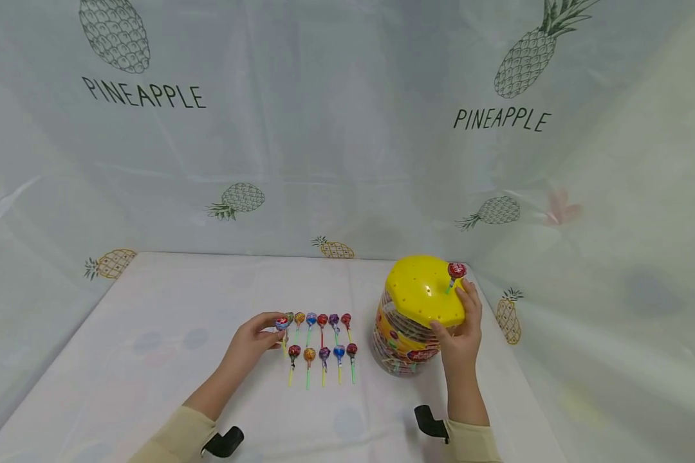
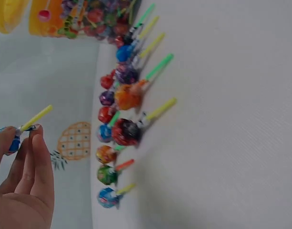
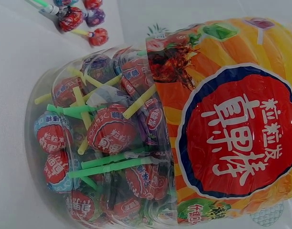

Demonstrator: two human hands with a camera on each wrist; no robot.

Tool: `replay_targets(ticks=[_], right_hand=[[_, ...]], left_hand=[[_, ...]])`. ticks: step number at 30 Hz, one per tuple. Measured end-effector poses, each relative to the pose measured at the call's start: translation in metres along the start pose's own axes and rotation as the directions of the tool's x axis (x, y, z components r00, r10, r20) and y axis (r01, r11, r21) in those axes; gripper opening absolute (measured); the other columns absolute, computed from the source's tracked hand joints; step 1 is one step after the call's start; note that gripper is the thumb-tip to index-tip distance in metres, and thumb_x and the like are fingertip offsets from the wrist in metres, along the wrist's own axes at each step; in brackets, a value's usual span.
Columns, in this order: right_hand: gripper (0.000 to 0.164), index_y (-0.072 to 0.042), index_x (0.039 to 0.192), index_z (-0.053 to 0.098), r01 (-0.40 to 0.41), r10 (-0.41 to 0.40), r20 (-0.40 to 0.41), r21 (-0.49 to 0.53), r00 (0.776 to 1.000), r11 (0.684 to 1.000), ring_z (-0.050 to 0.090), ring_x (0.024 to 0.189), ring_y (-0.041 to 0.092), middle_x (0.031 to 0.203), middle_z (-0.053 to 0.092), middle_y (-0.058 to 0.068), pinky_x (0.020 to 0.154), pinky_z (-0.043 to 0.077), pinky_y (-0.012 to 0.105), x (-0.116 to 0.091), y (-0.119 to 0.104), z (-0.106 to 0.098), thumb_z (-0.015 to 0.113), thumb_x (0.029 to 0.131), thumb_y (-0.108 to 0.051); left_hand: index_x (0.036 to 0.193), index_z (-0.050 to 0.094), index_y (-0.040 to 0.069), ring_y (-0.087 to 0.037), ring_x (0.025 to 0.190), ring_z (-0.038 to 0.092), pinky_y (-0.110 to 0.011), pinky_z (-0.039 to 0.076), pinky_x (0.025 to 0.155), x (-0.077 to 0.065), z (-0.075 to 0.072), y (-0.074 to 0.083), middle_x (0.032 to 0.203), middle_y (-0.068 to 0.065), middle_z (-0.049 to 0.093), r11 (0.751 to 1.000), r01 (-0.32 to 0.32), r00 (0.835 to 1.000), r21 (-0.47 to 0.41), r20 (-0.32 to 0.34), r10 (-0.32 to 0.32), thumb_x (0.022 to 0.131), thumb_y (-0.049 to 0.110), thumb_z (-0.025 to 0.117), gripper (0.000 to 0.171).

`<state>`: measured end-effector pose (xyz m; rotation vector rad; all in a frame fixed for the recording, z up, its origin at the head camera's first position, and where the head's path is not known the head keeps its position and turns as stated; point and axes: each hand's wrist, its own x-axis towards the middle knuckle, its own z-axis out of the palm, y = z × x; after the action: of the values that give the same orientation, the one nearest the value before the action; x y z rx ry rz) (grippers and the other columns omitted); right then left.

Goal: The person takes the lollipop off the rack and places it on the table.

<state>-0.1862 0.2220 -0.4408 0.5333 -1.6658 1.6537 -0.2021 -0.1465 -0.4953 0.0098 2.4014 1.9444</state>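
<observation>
My left hand [image 1: 257, 334] pinches a blue-wrapped lollipop [image 2: 13, 143] by its wrapper, close to the yellow stick. That hand is at the left end of two rows of lollipops [image 1: 324, 354] lying on the table, their sticks toward me. At the right, my right hand [image 1: 462, 328] grips the edge of the yellow lid [image 1: 419, 289], thumb at the front and fingers at the right side. The lid tops a clear plastic jar [image 3: 45, 191] full of wrapped lollipops. A red lollipop [image 1: 456, 270] stands on the lid near my fingers.
A white cloth covers the table [image 1: 168, 334]. Behind it hangs a pale curtain [image 1: 336, 141] printed with pineapples, which meets the table's back edge. Black wrist mounts [image 1: 224, 442] stick out beside both sleeves.
</observation>
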Motion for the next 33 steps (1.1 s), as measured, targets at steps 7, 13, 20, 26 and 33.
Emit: replay_targets(ticks=[7,13,20,26,33], right_hand=[[0.055,0.007,0.135,0.044,0.006,-0.006,-0.006,-0.013,1.0,1.0,0.008,0.146,0.026,0.152,0.026,0.021,0.108,0.031,0.024,0.0,0.0,-0.001,0.071,0.088,-0.004],[0.055,0.008,0.135,0.044,0.007,-0.007,-0.007,-0.009,1.0,1.0,0.009,0.146,0.026,0.152,0.025,0.021,0.109,0.03,0.024,0.0,0.0,-0.001,0.071,0.088,-0.003],[0.054,0.007,0.135,0.044,0.008,-0.008,-0.004,-0.009,1.0,1.0,0.008,0.146,0.027,0.151,0.025,0.022,0.109,0.031,0.024,-0.001,0.0,0.0,0.07,0.089,-0.001],[0.054,0.007,0.135,0.044,0.001,-0.001,0.0,-0.017,1.0,1.0,0.008,0.146,0.026,0.151,0.025,0.022,0.109,0.03,0.024,0.0,0.0,0.001,0.07,0.089,-0.002],[0.056,0.007,0.136,0.044,0.006,-0.006,-0.002,-0.023,1.0,1.0,0.009,0.146,0.026,0.152,0.026,0.019,0.109,0.029,0.024,-0.002,0.014,-0.005,0.071,0.087,0.0]], left_hand=[[0.122,0.065,0.005,-0.024,0.075,0.067,-0.037,0.057,0.068,-0.003,-0.003,-0.014,0.113,-0.013,0.062,0.98,0.063,0.998,0.189,-0.033,-0.058,0.086,0.003,0.072,0.036],[0.113,0.067,0.006,-0.017,0.061,0.063,-0.033,0.054,0.057,-0.003,0.001,-0.031,0.094,-0.005,0.064,0.939,0.094,0.995,0.33,-0.018,-0.093,0.083,0.004,0.075,0.031],[0.107,0.069,0.005,-0.014,0.052,0.058,-0.028,0.049,0.05,0.002,0.007,-0.043,0.077,-0.002,0.059,0.905,0.086,0.995,0.417,0.003,-0.096,0.08,0.002,0.077,0.028],[0.108,0.068,0.004,-0.013,0.051,0.055,-0.028,0.045,0.049,0.005,0.009,-0.047,0.071,-0.002,0.055,0.878,0.087,0.995,0.472,0.0,-0.098,0.08,0.003,0.077,0.029],[0.107,0.068,0.004,-0.012,0.051,0.055,-0.028,0.044,0.049,0.007,0.011,-0.049,0.072,-0.002,0.054,0.876,0.077,0.996,0.476,0.009,-0.092,0.081,0.003,0.076,0.027]])
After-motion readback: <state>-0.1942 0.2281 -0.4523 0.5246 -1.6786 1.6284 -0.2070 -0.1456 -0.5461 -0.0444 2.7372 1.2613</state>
